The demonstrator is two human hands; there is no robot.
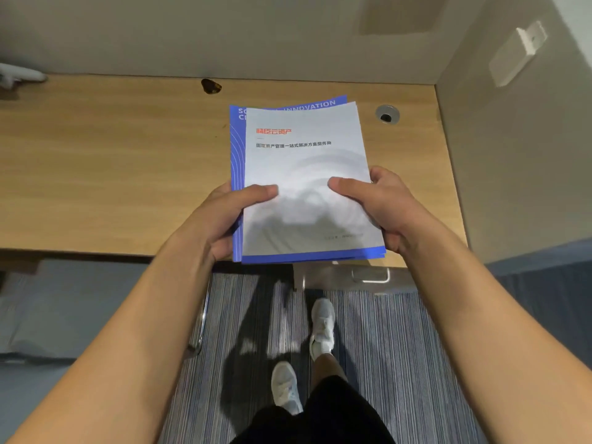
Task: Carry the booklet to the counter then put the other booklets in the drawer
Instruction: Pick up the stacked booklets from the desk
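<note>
A stack of booklets (pixel 304 161) is held over the front edge of the wooden counter (pixel 112 161). The top booklet is pale grey-white with red and dark printed text. Blue booklets (pixel 236 149) lie beneath it and show along the left, top and bottom edges. My left hand (pixel 224 213) grips the stack's left side, thumb on the top cover. My right hand (pixel 381 206) grips the right side the same way. Under the counter edge, a drawer front with a metal handle (pixel 371 277) shows just below the stack.
Walls close the counter at the back and right (pixel 512 155). A round cable grommet (pixel 387 114) sits right of the stack, a dark hole (pixel 210 86) at the back. A chair's metal frame (pixel 201 322) stands at the left on the striped carpet, near my feet.
</note>
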